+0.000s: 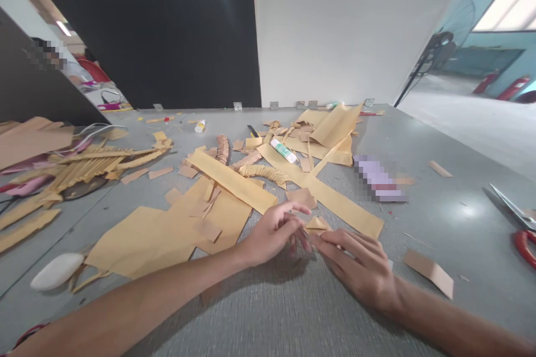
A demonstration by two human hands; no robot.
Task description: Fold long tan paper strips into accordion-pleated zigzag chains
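Just in front of me, a small folded piece of brown kraft paper (317,223) sits between my two hands. My right hand (360,262) pinches its near edge, with the fingers pressed together over it. At the paper's left side is my left hand (278,231), its index finger and thumb apart and loosely curved. The lower fingers of that hand are blurred, and whether they touch the paper cannot be made out. A brown paper scrap (301,197) lies just beyond the left fingertips. Past it a long kraft strip (347,209) runs towards the right.
Kraft sheets (138,240) and pleated paper strips (263,172) cover the grey table's middle and left. A glue stick (283,151) lies among them. Rightwards are a purple phone-shaped item (379,178) and red-handled scissors (525,245). A white oval object (57,271) rests left. Panels (335,33) stand behind.
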